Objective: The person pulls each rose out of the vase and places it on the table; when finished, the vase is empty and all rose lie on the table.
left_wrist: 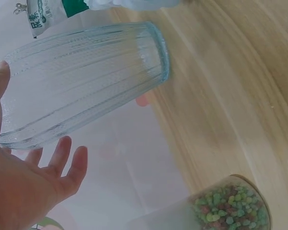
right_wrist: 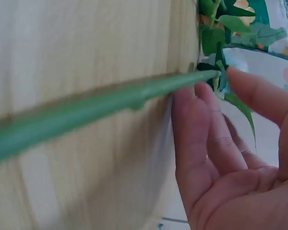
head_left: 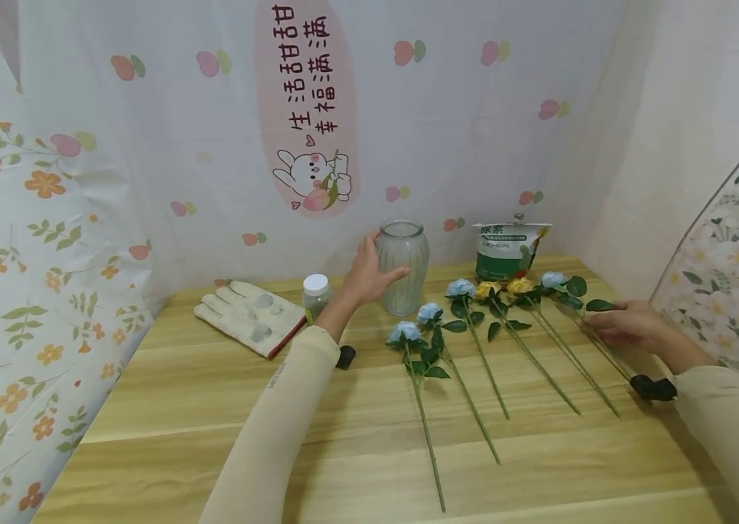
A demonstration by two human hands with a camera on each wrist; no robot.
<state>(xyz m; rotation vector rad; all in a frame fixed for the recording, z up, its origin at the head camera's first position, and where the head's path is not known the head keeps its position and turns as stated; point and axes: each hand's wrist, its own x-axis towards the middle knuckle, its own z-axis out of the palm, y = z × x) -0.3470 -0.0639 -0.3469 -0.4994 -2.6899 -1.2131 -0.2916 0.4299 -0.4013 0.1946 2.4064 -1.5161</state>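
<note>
A clear ribbed glass vase (head_left: 404, 273) stands upright at the back of the table. My left hand (head_left: 369, 273) is at its left side, thumb across the front; the left wrist view shows the lower fingers (left_wrist: 77, 167) extended and apart from the glass. On the right, my right hand (head_left: 631, 327) pinches the leafy stem (right_wrist: 134, 98) of the rightmost blue rose (head_left: 553, 279), thumb on one side and fingers curled on the other. Left of it lie two yellow roses (head_left: 518, 285) and three blue roses (head_left: 405, 332), stems pointing toward the front.
A white-and-green bag (head_left: 507, 251), clipped at the top, stands behind the roses. A white-capped jar of coloured granules (head_left: 316, 295) and a pale glove with red edging (head_left: 250, 316) are left of the vase. Printed cloth (head_left: 212, 160) hangs behind the table (head_left: 212, 422).
</note>
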